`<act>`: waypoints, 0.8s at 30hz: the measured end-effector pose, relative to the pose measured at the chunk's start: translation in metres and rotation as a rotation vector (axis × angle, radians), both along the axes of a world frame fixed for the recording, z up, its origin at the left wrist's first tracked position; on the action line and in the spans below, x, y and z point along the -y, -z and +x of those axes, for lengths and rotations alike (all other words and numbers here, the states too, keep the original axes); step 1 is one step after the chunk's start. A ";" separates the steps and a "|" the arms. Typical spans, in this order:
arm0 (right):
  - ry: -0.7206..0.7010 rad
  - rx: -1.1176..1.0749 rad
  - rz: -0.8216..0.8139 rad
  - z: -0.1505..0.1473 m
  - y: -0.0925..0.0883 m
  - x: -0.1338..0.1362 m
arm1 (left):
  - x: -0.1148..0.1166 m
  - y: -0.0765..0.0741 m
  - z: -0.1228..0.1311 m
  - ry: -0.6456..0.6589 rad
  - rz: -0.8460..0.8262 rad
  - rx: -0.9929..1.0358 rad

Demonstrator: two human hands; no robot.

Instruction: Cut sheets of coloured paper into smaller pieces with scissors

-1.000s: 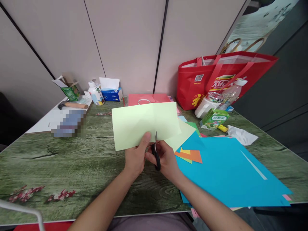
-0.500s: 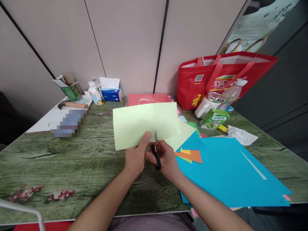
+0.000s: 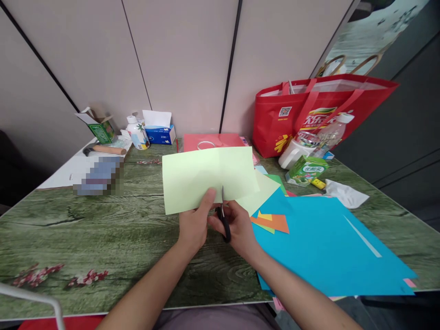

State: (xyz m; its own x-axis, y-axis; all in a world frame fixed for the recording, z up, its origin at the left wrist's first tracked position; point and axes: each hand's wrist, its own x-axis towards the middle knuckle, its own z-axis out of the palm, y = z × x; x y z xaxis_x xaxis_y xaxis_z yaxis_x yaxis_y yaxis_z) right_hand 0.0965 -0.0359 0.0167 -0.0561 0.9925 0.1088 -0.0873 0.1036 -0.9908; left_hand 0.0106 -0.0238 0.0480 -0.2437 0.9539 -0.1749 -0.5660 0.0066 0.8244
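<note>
My left hand (image 3: 194, 224) pinches the lower edge of a pale green sheet of paper (image 3: 206, 176), thumb on the front, and holds it up above the table. My right hand (image 3: 237, 227) is closed round the black handles of a pair of scissors (image 3: 223, 215). The blades point up into the bottom edge of the sheet, just right of my left thumb. A crease runs down the middle of the sheet.
A large blue sheet (image 3: 326, 243) lies at the right with orange scraps (image 3: 271, 221) on it. Behind are a red bag (image 3: 309, 112), a white jar (image 3: 292, 151), a green carton (image 3: 305, 168), a pink sheet (image 3: 213, 140), a tissue box (image 3: 158, 133) and a hammer (image 3: 105, 149).
</note>
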 end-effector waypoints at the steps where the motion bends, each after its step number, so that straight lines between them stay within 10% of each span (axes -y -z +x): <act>1: 0.002 0.002 -0.002 0.000 -0.001 0.000 | 0.000 0.000 0.000 -0.002 0.001 0.000; 24: 0.016 -0.035 0.043 0.003 -0.004 -0.001 | 0.003 0.006 0.001 0.046 0.028 -0.011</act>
State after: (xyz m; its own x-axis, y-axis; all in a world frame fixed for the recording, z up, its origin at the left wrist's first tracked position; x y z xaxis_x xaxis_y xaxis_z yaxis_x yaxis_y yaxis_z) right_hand 0.0994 -0.0347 0.0203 -0.0359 0.9876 0.1526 -0.1194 0.1473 -0.9819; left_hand 0.0114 -0.0265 0.0419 -0.2015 0.9687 -0.1453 -0.5561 0.0090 0.8310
